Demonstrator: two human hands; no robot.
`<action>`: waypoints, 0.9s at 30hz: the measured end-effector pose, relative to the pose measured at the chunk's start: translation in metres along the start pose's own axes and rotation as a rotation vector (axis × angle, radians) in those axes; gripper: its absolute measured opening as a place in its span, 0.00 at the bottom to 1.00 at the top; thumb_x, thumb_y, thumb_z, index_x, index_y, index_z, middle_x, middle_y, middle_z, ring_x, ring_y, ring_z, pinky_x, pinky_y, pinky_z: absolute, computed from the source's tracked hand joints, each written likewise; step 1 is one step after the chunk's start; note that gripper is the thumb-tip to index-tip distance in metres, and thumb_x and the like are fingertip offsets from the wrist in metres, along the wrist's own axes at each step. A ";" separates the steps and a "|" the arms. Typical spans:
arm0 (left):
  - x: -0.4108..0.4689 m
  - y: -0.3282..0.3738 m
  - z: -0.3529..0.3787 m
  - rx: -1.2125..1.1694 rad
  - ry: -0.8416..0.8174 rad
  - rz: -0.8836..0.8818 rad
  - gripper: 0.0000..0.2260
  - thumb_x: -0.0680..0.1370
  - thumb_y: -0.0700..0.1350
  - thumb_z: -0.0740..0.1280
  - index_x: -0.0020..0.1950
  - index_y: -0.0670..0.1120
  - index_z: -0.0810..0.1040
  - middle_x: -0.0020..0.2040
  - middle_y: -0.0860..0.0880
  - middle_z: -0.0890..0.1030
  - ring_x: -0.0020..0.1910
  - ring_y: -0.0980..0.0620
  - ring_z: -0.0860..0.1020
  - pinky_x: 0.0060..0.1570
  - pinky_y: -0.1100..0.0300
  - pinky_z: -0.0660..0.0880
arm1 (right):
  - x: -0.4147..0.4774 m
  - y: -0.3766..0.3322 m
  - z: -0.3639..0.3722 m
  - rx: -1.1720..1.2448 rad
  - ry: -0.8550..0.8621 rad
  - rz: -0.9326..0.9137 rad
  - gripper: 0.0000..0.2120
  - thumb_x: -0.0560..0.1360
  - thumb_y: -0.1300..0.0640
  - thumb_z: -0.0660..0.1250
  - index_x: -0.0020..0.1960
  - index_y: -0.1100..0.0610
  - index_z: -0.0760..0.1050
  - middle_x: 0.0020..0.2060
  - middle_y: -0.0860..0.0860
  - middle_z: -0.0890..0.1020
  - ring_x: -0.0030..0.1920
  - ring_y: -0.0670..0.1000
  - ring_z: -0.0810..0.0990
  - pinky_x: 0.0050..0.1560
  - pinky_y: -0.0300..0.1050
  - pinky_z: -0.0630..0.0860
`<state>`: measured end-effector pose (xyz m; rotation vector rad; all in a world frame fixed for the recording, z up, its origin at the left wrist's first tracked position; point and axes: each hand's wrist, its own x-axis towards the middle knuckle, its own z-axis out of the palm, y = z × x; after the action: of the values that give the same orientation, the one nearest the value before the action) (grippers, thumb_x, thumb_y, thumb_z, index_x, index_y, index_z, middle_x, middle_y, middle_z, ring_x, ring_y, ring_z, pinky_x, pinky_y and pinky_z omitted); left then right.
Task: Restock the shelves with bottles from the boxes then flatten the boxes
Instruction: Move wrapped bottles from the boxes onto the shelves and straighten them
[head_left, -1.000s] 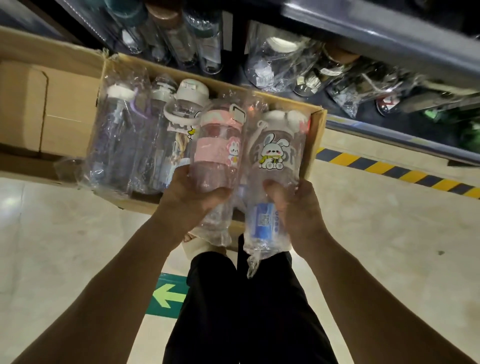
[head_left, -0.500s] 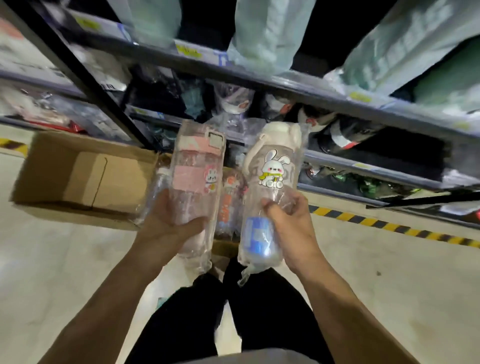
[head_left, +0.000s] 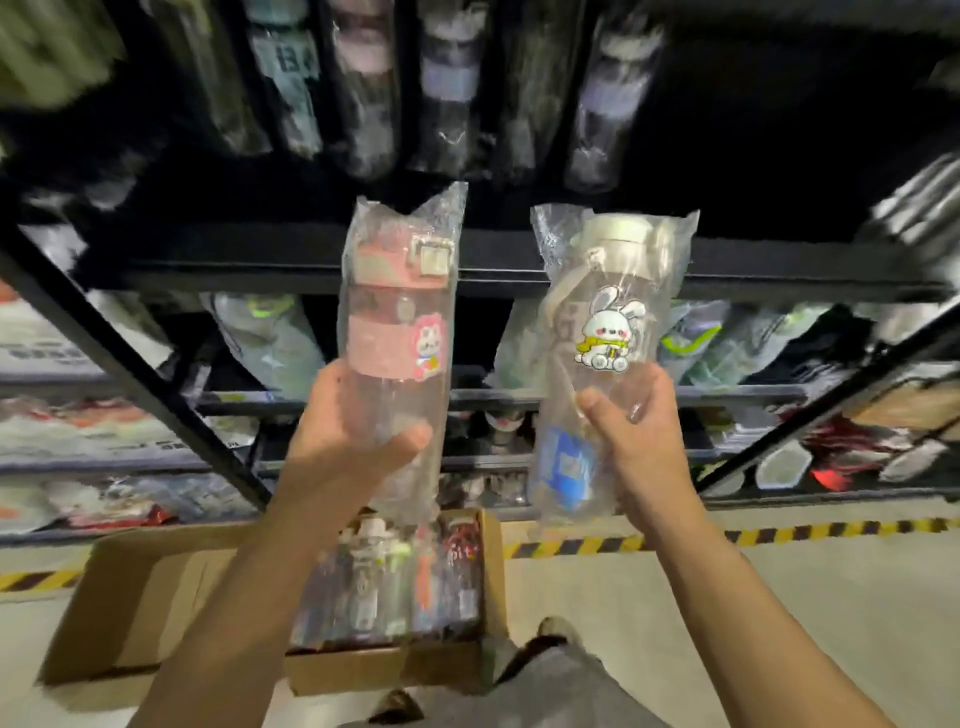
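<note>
Gripped low, wrapped tight: pink bottle (head_left: 397, 332) in left hand (head_left: 343, 441), rabbit bottle (head_left: 608, 332) in right hand (head_left: 639, 441), centre frame. Long axes upright, lids above grips, level with shelf edge (head_left: 234, 270); neither hand judged nearer.

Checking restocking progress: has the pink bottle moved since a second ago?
Yes. The pink bottle has risen away from the cardboard box, up to the black shelf rail.

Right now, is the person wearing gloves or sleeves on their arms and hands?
No. The left hand and right hand are bare: no gloves, rings or watch showing. The left forearm and right forearm are bare too, with no sleeve in view.
</note>
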<state>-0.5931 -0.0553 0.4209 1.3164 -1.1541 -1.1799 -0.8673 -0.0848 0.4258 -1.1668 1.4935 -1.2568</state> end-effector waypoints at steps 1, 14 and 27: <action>0.007 0.013 0.007 0.011 0.002 0.032 0.41 0.61 0.55 0.82 0.70 0.51 0.70 0.52 0.51 0.81 0.51 0.55 0.83 0.42 0.59 0.80 | 0.007 -0.010 -0.008 0.017 0.013 -0.027 0.41 0.65 0.43 0.75 0.74 0.52 0.65 0.67 0.50 0.76 0.66 0.48 0.77 0.65 0.49 0.77; 0.103 0.095 0.191 0.173 0.055 0.261 0.42 0.61 0.63 0.81 0.71 0.69 0.64 0.63 0.71 0.75 0.63 0.69 0.76 0.58 0.61 0.74 | 0.137 -0.051 -0.180 0.123 0.103 -0.212 0.45 0.61 0.36 0.76 0.74 0.46 0.63 0.68 0.43 0.75 0.68 0.45 0.76 0.69 0.52 0.75; 0.182 0.089 0.344 0.240 0.122 0.247 0.44 0.67 0.52 0.83 0.75 0.58 0.61 0.60 0.73 0.75 0.58 0.76 0.74 0.53 0.71 0.71 | 0.255 -0.039 -0.275 0.092 0.025 -0.257 0.41 0.71 0.53 0.81 0.73 0.47 0.56 0.64 0.39 0.71 0.57 0.25 0.73 0.50 0.22 0.72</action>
<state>-0.9258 -0.2665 0.4849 1.3575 -1.3561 -0.7905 -1.1827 -0.2796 0.4955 -1.3155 1.3186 -1.5011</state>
